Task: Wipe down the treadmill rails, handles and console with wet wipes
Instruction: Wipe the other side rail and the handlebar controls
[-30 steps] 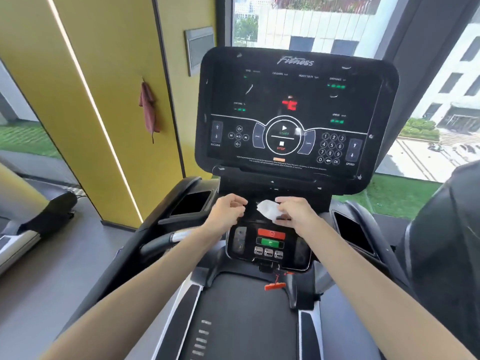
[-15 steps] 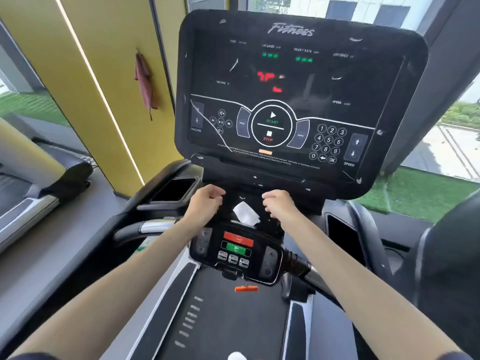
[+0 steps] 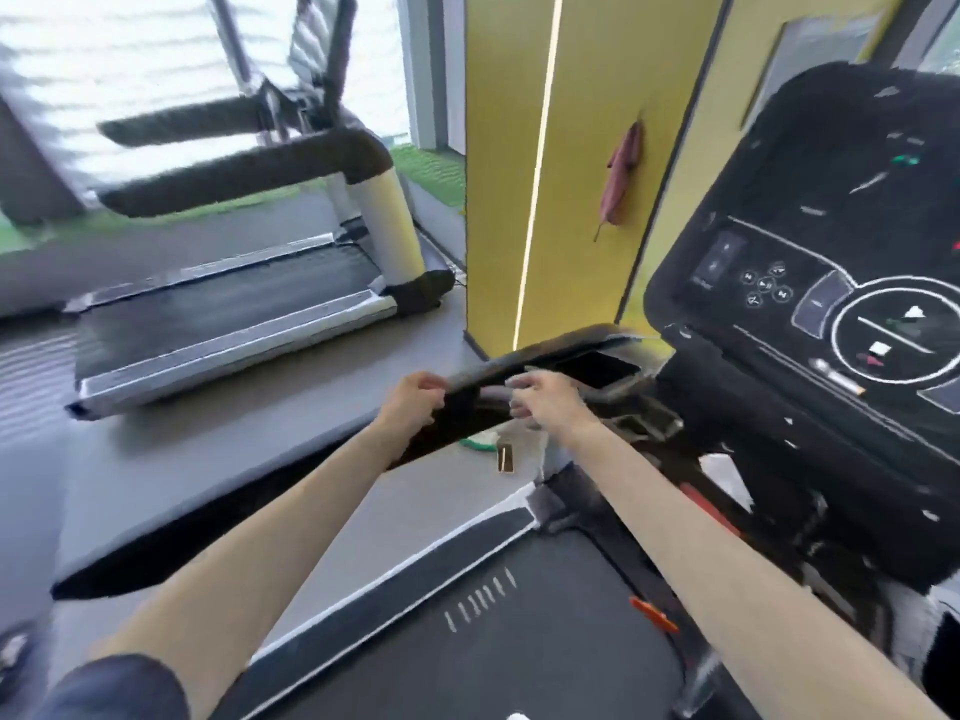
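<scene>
— Nearest the body, just belt (image 3: 519,615) and two bare forearms stretched up and left. Any wipe showing?

— None plainly. Maybe tucked in a palm; too blurred to say.

— Further out, then?

— Left grip (image 3: 413,402) curled over the outer edge of the left rail (image 3: 467,392), clamped on it. Right grip (image 3: 548,402) just beside, on the inner side, fingers partly spread; holding something or nothing, cannot tell.

— Lie of the rail?

— Long axis slanting from low near-left up to far-right, ending beside the console (image 3: 810,283). Passes between both grips, about equally near to each.

— So a stroke along that line, probably, not across it.

— Likely. Beyond, across grey floor (image 3: 234,459), only a second treadmill (image 3: 234,314) by the window.
</scene>
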Available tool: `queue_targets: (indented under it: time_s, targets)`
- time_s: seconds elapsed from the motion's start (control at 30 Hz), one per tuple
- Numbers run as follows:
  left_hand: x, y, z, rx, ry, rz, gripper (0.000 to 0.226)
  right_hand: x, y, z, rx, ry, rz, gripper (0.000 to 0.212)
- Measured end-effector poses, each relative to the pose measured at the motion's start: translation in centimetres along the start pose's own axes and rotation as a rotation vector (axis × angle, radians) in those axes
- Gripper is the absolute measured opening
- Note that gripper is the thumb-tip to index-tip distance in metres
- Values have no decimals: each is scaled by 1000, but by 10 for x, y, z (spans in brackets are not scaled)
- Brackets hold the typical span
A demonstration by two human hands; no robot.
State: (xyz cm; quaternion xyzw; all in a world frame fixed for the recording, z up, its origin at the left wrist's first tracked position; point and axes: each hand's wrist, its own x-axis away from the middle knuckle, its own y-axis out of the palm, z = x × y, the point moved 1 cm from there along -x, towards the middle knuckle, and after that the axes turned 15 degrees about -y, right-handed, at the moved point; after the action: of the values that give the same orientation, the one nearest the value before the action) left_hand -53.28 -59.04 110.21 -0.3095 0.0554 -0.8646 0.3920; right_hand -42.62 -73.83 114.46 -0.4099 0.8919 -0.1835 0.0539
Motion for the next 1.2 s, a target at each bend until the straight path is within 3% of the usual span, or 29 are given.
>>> queue_targets:
  time_s: [0.33,0.47,0.67,0.93,1.13,1.2]
  targets:
    - [44,-307,-206,190,-227,343,21,9,332,-79,71,-90,-533,26]
    - [66,-422,-292,217,-335,443,18,34,471,-97,128,-192,-665,32]
    - [53,-497,-349,204,-455,420,17,41,577,-97,184,-141,-696,36]
    - [-39,-560,-341,36,-413,241,16,-33,667,-86,106,82,-622,34]
    - [-97,-637,-348,-38,-477,162,17,-75,735,-101,118,232,-592,34]
    - [-115,-661,-355,-46,-500,158,16,-86,752,-110,122,241,-597,44]
